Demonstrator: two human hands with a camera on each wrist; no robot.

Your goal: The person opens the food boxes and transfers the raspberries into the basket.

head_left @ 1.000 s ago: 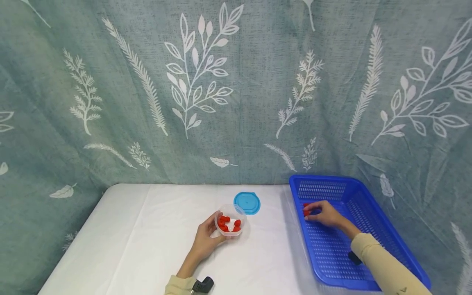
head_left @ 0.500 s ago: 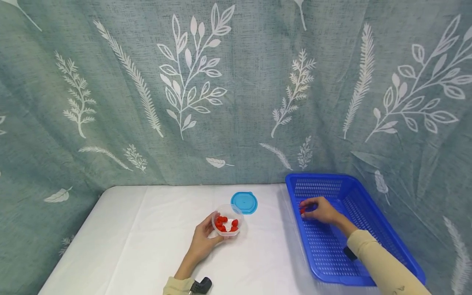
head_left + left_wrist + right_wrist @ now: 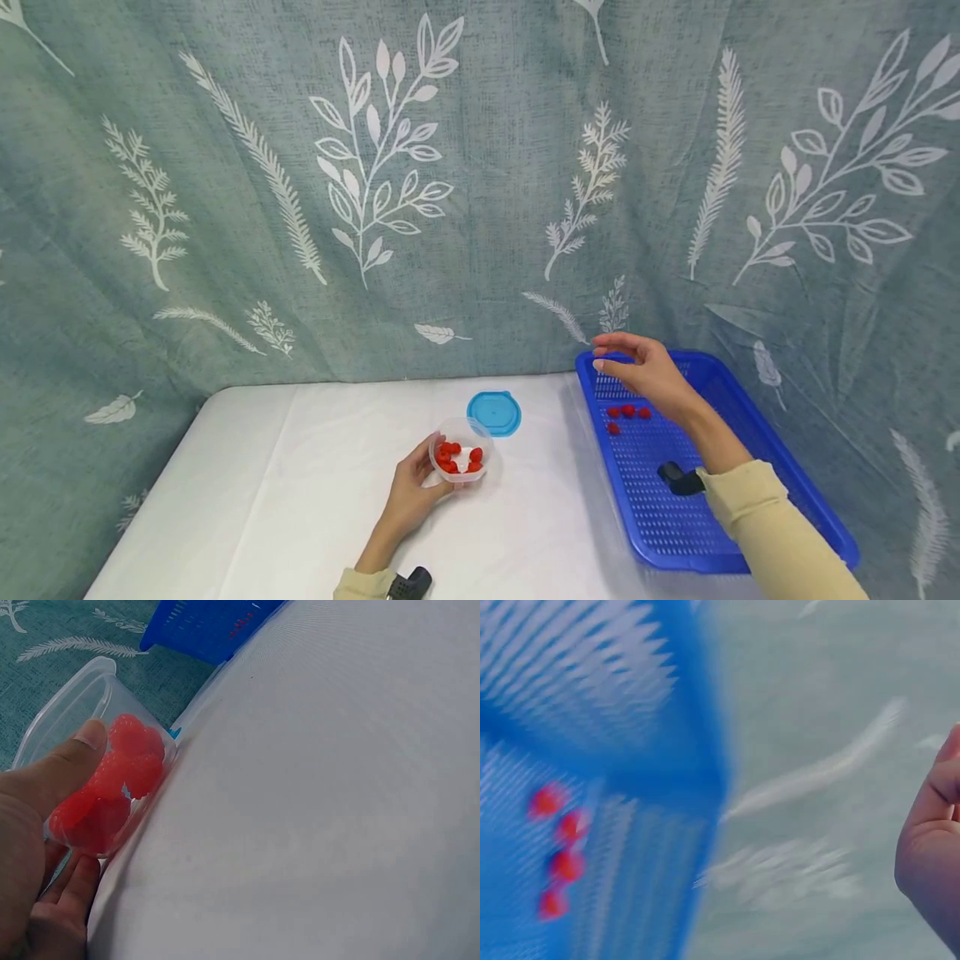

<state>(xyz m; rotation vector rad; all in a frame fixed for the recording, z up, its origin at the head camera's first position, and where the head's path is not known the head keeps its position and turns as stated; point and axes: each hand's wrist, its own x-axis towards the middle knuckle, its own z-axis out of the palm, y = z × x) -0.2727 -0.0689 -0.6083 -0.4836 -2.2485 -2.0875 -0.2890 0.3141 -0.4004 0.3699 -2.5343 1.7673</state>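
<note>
My left hand (image 3: 411,492) grips a clear plastic tub (image 3: 480,437) at its left side. Several red raspberries (image 3: 127,765) lie inside it; in the left wrist view my thumb presses the tub's wall, with fingers beneath. My right hand (image 3: 652,375) is raised over the far left part of the blue basket (image 3: 675,521), thumb and fingers apart with nothing visible between them. Below it, several loose raspberries (image 3: 627,411) lie on the basket floor. Only part of the right hand (image 3: 937,832) shows at the right edge of the blurred right wrist view.
A blue round lid (image 3: 494,413) lies on the white table (image 3: 300,483), just behind the tub. The basket stands at the table's right side. A green curtain (image 3: 480,208) with white leaf prints hangs behind the table.
My right hand has risen from the basket floor, away from the raspberries, which now show uncovered. The left hand still holds the tub in place. The head view has shifted slightly.
</note>
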